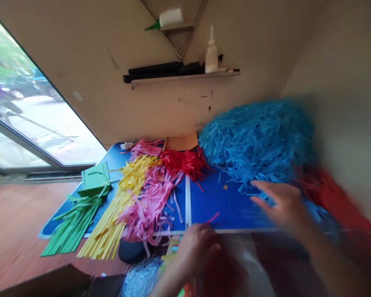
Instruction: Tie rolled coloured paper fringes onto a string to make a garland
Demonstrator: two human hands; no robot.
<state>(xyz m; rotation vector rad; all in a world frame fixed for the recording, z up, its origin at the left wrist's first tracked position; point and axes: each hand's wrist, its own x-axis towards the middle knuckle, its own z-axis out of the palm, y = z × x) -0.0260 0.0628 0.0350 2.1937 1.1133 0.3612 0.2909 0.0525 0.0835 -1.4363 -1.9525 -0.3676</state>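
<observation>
My right hand, smeared by motion, reaches over the right part of the blue table. Its thumb and forefinger are apart, and nothing shows between them. Just beyond it lies a large heap of shredded blue paper, with loose strips at its foot. My left hand is at the table's front edge with its fingers curled in; what they hold, if anything, is hidden. A short pink strip shows just past its knuckles. Below that hand is something dark red and blurred.
Green, yellow, pink and red fringed paper lies on the table's left half. A red bundle is at the right. Glue bottles stand on wall shelves. Pale blue shreds sit below the front edge.
</observation>
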